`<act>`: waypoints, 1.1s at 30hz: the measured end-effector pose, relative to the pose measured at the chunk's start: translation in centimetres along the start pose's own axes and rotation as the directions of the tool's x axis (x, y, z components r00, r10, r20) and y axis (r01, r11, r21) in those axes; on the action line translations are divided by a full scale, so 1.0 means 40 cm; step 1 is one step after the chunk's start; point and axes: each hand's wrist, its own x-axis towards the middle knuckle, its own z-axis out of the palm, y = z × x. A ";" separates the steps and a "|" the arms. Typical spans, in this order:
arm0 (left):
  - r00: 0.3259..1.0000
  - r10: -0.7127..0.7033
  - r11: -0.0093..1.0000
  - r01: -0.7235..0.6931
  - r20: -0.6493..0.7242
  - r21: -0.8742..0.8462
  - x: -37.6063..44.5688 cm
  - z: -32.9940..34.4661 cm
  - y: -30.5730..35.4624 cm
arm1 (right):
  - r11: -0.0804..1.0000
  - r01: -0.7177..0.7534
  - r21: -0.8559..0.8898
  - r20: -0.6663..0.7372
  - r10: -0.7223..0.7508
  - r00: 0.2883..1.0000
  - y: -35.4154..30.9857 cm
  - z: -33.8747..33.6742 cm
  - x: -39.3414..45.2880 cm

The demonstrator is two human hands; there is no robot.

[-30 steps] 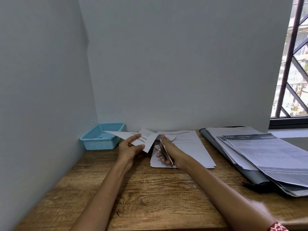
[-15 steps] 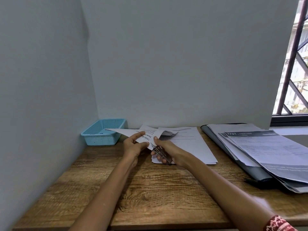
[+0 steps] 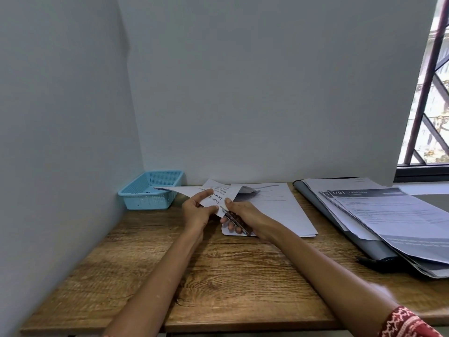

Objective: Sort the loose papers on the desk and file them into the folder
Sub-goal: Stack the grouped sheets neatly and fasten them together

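Fingers [image 3: 206, 194] of the left hand [image 3: 198, 211] pinch the near corner of a lifted sheet [image 3: 215, 194], thumb below, forefinger on the printed face. The right hand [image 3: 243, 214] has its thumb against the same sheet's edge while its other fingers curl round a stapler [image 3: 235, 218], a slim dark tool with a metal strip; its identity is a judgement only. The sheet is raised off the stack [image 3: 274, 207], which lies flat on the tabletop [image 3: 218, 268] at the back wall. The folder [image 3: 340, 222] lies open well to the right, several papers [image 3: 393, 215] already fanned across it and overhanging its near edge.

Risks noted:
- The pinch holds one corner only; a pull could crease or tear the sheet.
- The tool's tip sits close to the left thumb; a slip could nick it.
- Lower sheets of the stack could drag along with the lifted one and skew.
- The fanned papers overhang the folder; a knock from the right forearm could slide them off.

A blue basket [image 3: 150, 190] stands in the left corner, apart from the work.
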 end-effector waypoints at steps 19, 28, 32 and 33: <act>0.995 -0.086 0.983 0.093 0.048 -0.161 0.004 -0.003 -0.005 | 0.998 0.050 0.036 0.019 -0.051 0.999 0.003 0.008 0.006; 0.989 -0.131 0.969 0.142 0.064 -0.203 0.001 -0.009 0.011 | 0.999 0.050 0.020 0.029 -0.050 0.998 -0.002 0.011 0.001; 0.988 -0.143 0.968 0.153 0.062 -0.199 0.003 -0.011 0.011 | 0.998 0.057 0.020 0.024 -0.057 0.998 0.000 0.014 0.001; 0.988 -0.142 0.968 0.151 0.060 -0.200 0.002 -0.010 0.012 | 0.998 0.060 0.022 0.022 -0.060 0.998 0.001 0.014 0.003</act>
